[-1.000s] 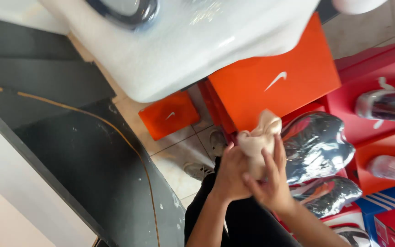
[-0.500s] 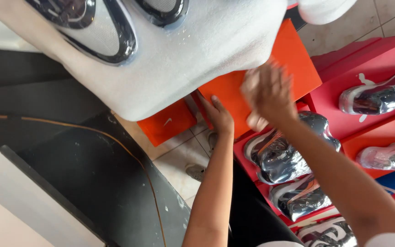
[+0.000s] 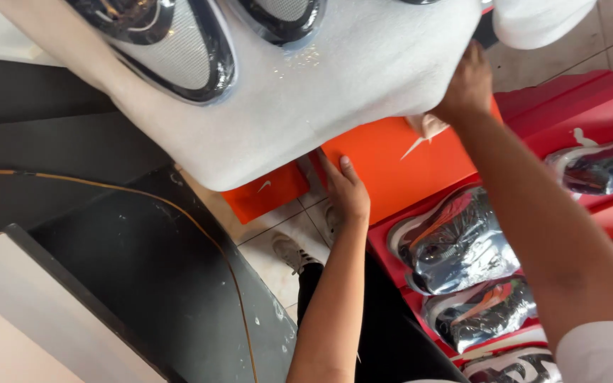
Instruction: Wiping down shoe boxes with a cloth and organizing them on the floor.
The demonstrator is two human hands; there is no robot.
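While the orange box (image 3: 399, 167) sits under the white foam sheet (image 3: 321, 99), the left hand (image 3: 348, 191) rests on its near edge, fingers flat and together. The right hand (image 3: 468, 84) is closed on crumpled paper (image 3: 427, 126) at the foam's edge. Wrapped shoes (image 3: 455, 241) lie just beside it in red boxes (image 3: 569, 106).

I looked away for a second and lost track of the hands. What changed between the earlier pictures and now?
A second ago both hands held a crumpled pale wad together. Since then they parted: the right hand rose to the edge of the white foam sheet, the wad now tucked below it, and the left hand moved to the side of the orange box. The wrapped shoes in the red boxes look undisturbed.
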